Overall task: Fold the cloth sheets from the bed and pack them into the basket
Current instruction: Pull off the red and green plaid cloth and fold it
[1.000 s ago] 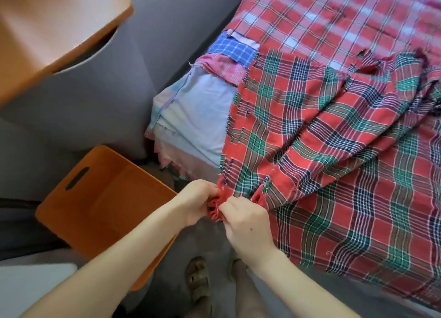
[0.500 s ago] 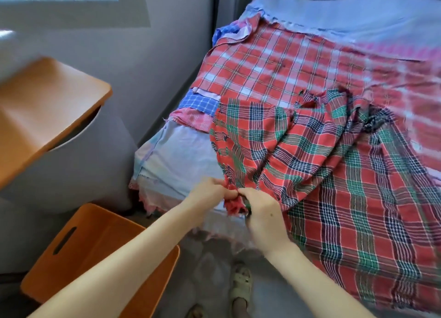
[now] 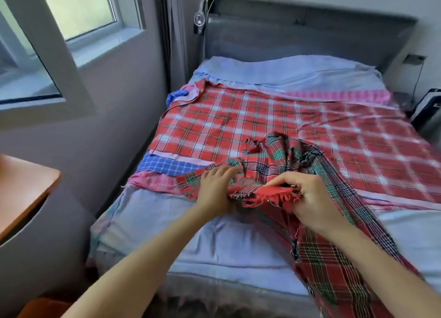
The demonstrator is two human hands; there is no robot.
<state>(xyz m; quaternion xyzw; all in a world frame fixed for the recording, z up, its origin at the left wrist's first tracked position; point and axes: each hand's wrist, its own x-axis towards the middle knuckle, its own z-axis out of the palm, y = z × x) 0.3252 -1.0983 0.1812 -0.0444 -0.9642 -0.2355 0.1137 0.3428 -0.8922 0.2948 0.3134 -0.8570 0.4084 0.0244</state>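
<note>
A red, green and navy plaid cloth (image 3: 281, 160) lies bunched across the middle of the bed and hangs over its near edge. My right hand (image 3: 307, 200) pinches its frayed red corner, fingers curled round the fabric. My left hand (image 3: 214, 188) lies on the cloth just to the left, fingers stretched forward and pressing it down. Under it a red and white checked sheet (image 3: 226, 124) is spread flat, over blue checked (image 3: 167, 166) and pink checked (image 3: 152, 182) layers. Of the orange basket (image 3: 40, 308) only a sliver shows at the bottom left.
The bed (image 3: 214, 253) has a pale blue cover and a grey headboard (image 3: 298, 36). An orange-topped grey table (image 3: 21, 186) stands at the left, close to the bed. A window is in the left wall. A dark object sits at the bed's far right.
My view has lifted from the floor and basket up to the whole bed. Both hands have carried the cloth's corner up onto the bed; the left hand has let go and lies flat on it.
</note>
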